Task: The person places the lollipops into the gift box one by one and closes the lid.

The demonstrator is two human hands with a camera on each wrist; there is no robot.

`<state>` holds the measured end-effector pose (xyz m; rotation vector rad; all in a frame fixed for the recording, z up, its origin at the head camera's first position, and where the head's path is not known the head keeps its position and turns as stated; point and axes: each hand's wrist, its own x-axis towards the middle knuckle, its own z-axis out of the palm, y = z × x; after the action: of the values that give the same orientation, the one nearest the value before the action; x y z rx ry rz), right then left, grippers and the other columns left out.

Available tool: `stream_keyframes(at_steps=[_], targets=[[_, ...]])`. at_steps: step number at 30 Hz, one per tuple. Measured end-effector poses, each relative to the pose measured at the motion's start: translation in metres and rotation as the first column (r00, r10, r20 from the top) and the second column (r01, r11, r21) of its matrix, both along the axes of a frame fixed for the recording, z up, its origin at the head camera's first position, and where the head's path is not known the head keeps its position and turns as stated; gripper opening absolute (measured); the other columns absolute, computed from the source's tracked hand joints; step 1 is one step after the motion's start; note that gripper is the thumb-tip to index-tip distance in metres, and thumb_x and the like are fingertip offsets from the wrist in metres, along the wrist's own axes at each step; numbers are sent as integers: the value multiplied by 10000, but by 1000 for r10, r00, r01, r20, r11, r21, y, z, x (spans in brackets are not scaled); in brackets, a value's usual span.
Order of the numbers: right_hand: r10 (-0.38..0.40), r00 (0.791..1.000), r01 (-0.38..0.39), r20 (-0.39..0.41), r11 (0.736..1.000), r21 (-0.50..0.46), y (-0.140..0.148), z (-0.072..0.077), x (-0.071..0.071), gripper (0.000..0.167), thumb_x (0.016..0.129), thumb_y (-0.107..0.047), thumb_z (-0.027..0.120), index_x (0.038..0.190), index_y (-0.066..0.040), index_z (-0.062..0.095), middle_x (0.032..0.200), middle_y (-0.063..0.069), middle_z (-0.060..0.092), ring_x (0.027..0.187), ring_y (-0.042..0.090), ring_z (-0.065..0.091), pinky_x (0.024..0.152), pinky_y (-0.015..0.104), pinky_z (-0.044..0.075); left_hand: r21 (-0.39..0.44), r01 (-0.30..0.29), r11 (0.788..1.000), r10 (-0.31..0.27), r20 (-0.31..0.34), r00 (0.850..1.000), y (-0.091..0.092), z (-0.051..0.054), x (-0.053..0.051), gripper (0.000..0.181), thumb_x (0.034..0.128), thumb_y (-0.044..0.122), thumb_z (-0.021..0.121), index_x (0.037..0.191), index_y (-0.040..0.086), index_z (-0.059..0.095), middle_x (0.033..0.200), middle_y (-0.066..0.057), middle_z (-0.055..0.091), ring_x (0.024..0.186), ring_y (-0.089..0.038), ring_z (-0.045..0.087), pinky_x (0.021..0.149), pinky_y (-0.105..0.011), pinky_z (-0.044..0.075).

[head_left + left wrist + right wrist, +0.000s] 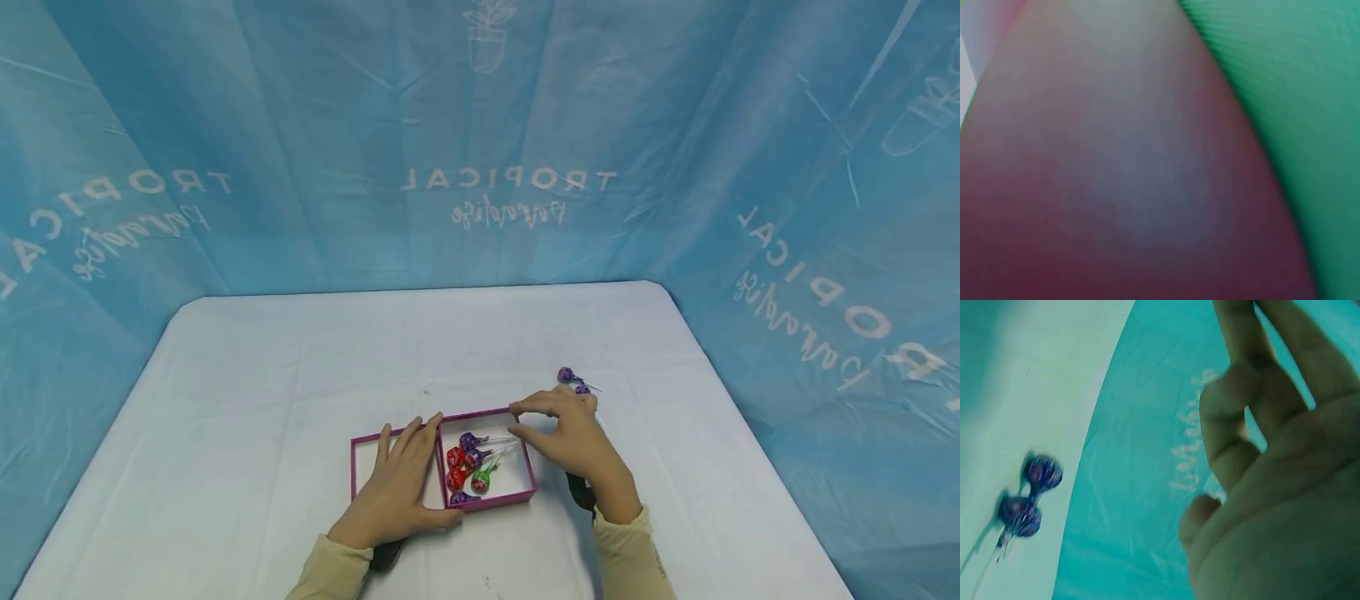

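A shallow white box with magenta edges (491, 502) lies on the table, its right section holding several wrapped lollipops: purple (469, 441), red (455, 479) and green (481, 482). My left hand (397, 492) rests across the left section, fingers extended to the far edge and thumb at the near edge. The right hand (572, 429) is over the box's far right corner, with thumb and index finger apart beside the lollipop sticks. Nothing shows in its grasp. Curved fingers of the right hand (1272, 462) appear in the right wrist view. The left wrist view is too blurred and close to show the fingers.
Two purple lollipops (566, 375) lie on the white tablecloth (300, 358) just beyond the right hand; the right wrist view shows these purple lollipops (1043, 472) too. Blue printed curtain (480, 125) surrounds the table's back and sides.
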<state>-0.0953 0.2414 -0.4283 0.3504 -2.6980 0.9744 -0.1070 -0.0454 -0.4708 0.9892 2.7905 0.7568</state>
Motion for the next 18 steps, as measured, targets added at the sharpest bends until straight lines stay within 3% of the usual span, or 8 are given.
stream_keyframes(at_steps=[2, 5, 10, 15, 18], targets=[[-90, 995, 90, -30, 996, 11, 4, -1, -2, 256, 832, -308, 831, 1075, -230, 798, 1064, -88, 757, 984, 174, 564, 811, 457, 188, 0, 1, 1000, -1, 4, 1000, 0, 0, 0, 1342, 660, 748, 766, 1629, 101, 99, 1623, -82, 345, 1533, -346, 202, 1210, -648, -16], [-241, 967, 244, -85, 969, 31, 9, -4, -5, 270, 830, -264, 835, 1084, -179, 798, 1089, 7, 765, 946, 206, 545, 798, 503, 193, -6, 2, 1000, -2, 10, 1000, 0, -1, 0, 1348, 663, 750, 764, 1632, 111, 78, 1632, -79, 327, 1537, -342, 191, 1212, -639, -27], [-441, 884, 453, -156, 890, 51, 14, -9, -10, 285, 823, -221, 828, 1090, -127, 796, 1096, 74, 763, 907, 268, 537, 788, 558, 217, -1, 4, 1000, -4, 8, 1000, -1, -1, 0, 1345, 666, 742, 767, 1629, 95, 87, 1634, -85, 320, 1534, -351, 195, 1212, -640, -21], [-573, 805, 580, -153, 814, 6, 16, -11, -12, 301, 825, -220, 815, 1101, -101, 788, 1106, 108, 758, 955, 333, 528, 784, 577, 231, 1, 6, 1000, -6, 8, 1000, -1, -1, 0, 1339, 672, 746, 760, 1629, 95, 87, 1633, -85, 323, 1534, -352, 194, 1210, -643, -21], [-627, 770, 631, -120, 776, -5, 18, -12, -13, 333, 824, -224, 813, 1124, -83, 777, 1137, 137, 744, 974, 351, 515, 806, 591, 231, 3, 8, 1000, -8, 6, 1000, -1, -1, 0, 1337, 673, 744, 760, 1629, 96, 87, 1633, -83, 325, 1534, -350, 196, 1209, -646, -21]])
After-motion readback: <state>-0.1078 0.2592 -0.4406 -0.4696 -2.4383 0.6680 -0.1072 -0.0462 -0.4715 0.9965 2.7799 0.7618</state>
